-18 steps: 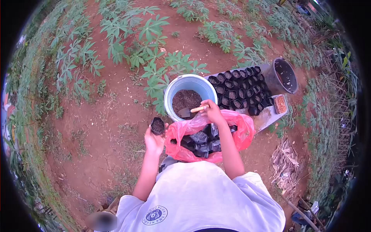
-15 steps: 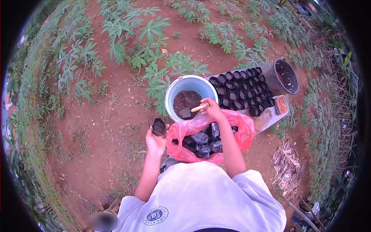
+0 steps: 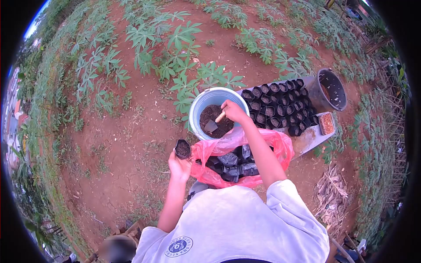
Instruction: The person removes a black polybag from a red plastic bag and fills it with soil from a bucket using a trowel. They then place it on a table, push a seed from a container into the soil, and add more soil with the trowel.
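My left hand [image 3: 180,165] is closed around a black seedling bag [image 3: 182,149] with dark soil inside, held upright left of the bucket. In my right hand [image 3: 234,110] is a small trowel [image 3: 211,126] gripped by its light wooden handle. The trowel's grey blade rests on or just above the dark soil [image 3: 223,126] in the light-blue bucket [image 3: 193,115]. Close below the bucket, a pink plastic bag [image 3: 280,144] lies open with folded black seedling bags [image 3: 229,159] in it. My right forearm passes over this plastic bag and hides part of it.
Several rows of soil-filled black bags [image 3: 280,105] stand on a light board [image 3: 307,139] at the right. A dark bucket [image 3: 316,94] and a small tub of orange-brown grains [image 3: 326,123] are beside them. Leafy plants [image 3: 175,39] grow beyond; dry leaves [image 3: 330,188] lie at right.
My right hand has moved over the bucket's rim, and the trowel now points more steeply down at the soil. My left hand still holds the soil-filled bag. The whole view has shifted slightly.
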